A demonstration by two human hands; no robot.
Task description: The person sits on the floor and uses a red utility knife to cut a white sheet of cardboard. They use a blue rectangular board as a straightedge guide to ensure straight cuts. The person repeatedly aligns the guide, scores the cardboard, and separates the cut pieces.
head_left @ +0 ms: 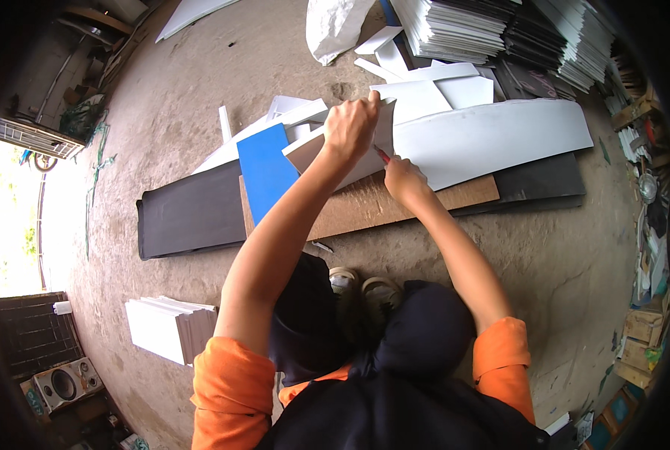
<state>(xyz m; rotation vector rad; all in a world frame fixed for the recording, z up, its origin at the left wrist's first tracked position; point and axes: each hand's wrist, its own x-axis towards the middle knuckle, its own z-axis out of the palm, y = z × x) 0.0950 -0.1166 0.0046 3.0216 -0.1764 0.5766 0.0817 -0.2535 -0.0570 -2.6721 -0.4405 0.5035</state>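
Clamped the pale sheet [384, 133] near its upper edge in the left hand [352, 124], tilted over the brown board [395, 205], apparently for steadiness, and gripped the red tool [382, 154] close by in the right hand [406, 181], seemingly for control.

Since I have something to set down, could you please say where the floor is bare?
Bare concrete floor lies right of the right forearm, nearer than the black sheets, and upper left, between the green cord and white strip. The blue panel, brown board and white sheets crowd the left hand and right hand.
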